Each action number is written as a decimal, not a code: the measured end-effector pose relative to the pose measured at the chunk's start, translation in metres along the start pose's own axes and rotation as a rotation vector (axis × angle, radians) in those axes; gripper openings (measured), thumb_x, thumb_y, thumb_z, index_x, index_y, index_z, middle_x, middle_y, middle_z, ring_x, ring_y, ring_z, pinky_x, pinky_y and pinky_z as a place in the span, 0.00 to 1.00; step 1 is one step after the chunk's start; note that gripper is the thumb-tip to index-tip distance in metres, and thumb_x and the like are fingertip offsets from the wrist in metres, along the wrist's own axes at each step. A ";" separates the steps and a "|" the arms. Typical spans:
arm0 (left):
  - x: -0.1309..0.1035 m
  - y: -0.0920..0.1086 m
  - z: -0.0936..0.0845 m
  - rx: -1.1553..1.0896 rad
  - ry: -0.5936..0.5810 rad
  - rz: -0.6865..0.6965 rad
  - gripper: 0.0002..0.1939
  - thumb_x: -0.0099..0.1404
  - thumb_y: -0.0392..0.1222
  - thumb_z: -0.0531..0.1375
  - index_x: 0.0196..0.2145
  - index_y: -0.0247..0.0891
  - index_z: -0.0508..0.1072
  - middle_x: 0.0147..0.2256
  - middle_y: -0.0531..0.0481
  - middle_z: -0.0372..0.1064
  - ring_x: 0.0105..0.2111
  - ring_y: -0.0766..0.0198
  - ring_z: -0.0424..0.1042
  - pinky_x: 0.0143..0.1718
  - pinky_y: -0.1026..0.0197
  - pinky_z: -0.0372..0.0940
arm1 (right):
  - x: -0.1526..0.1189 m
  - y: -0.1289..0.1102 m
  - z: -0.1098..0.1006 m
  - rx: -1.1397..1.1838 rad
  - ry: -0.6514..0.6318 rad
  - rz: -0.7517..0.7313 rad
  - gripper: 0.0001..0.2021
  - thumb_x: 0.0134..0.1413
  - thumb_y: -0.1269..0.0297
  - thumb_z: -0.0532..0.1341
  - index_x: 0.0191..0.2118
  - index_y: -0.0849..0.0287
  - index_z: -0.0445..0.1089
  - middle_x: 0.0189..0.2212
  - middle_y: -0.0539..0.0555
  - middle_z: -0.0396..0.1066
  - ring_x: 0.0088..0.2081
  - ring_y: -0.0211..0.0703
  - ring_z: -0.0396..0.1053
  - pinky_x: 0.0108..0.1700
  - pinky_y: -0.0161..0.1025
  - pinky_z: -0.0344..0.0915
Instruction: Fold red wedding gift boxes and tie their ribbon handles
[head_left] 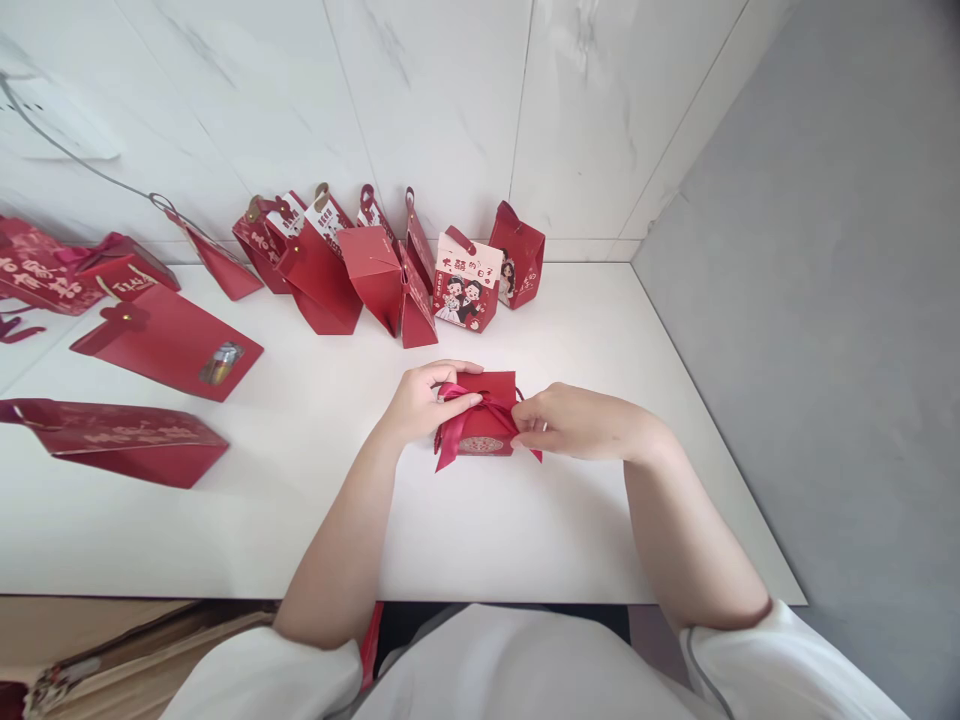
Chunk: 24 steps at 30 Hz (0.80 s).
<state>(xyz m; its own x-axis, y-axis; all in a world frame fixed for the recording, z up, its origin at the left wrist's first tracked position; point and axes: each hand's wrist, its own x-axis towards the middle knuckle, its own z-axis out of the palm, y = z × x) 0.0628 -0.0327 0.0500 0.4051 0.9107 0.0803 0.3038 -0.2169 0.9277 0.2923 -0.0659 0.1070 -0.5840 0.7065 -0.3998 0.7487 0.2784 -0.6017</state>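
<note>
A small red gift box (491, 384) with a round pale emblem on its front rests on the white table, between my hands. A magenta ribbon (451, 440) is tied in a bow across its top. My left hand (429, 402) is closed round the box's left side, its thumb lying on the ribbon near the knot. At the right side of the box, my right hand (555, 420) pinches the ribbon's right part, its fingertips close to the box.
Along the marble wall (442, 110) stand several red gift boxes, among them a pink-and-red box (466, 290) with a cartoon couple. A windowed red box (172, 340) and a long red box (135, 438) are at the left. A grey wall (840, 300) borders the table's right edge.
</note>
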 end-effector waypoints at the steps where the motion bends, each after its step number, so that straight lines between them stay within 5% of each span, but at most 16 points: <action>1: 0.000 -0.001 0.001 0.012 0.009 0.010 0.24 0.57 0.46 0.65 0.19 0.39 0.51 0.50 0.44 0.73 0.47 0.54 0.72 0.48 0.50 0.66 | 0.000 0.000 0.000 -0.001 -0.001 0.003 0.12 0.57 0.64 0.55 0.23 0.57 0.60 0.22 0.48 0.64 0.20 0.35 0.55 0.22 0.35 0.50; 14: 0.004 -0.008 -0.002 -0.033 0.010 0.052 0.22 0.62 0.49 0.60 0.21 0.38 0.54 0.43 0.43 0.73 0.43 0.58 0.71 0.47 0.55 0.64 | 0.001 0.002 -0.001 -0.017 -0.017 -0.011 0.10 0.54 0.67 0.55 0.23 0.57 0.60 0.22 0.48 0.64 0.21 0.35 0.56 0.23 0.36 0.50; 19: 0.004 -0.011 -0.012 -0.050 -0.036 -0.011 0.19 0.65 0.53 0.58 0.23 0.37 0.64 0.44 0.43 0.70 0.43 0.59 0.70 0.48 0.56 0.63 | -0.004 0.007 -0.005 -0.031 0.007 0.052 0.08 0.54 0.61 0.58 0.26 0.57 0.66 0.27 0.50 0.70 0.25 0.38 0.61 0.25 0.36 0.53; 24: 0.002 -0.005 -0.011 0.040 -0.108 0.017 0.17 0.60 0.51 0.63 0.24 0.37 0.65 0.47 0.44 0.70 0.44 0.58 0.69 0.49 0.55 0.62 | -0.006 0.006 -0.008 0.023 0.022 0.102 0.18 0.57 0.48 0.56 0.26 0.57 0.67 0.25 0.51 0.68 0.24 0.38 0.60 0.25 0.37 0.53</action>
<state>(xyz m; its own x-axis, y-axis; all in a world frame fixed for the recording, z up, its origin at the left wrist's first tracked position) 0.0529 -0.0261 0.0498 0.5003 0.8641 0.0541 0.3290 -0.2476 0.9113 0.3026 -0.0632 0.1109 -0.4976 0.7447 -0.4447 0.7963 0.1889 -0.5747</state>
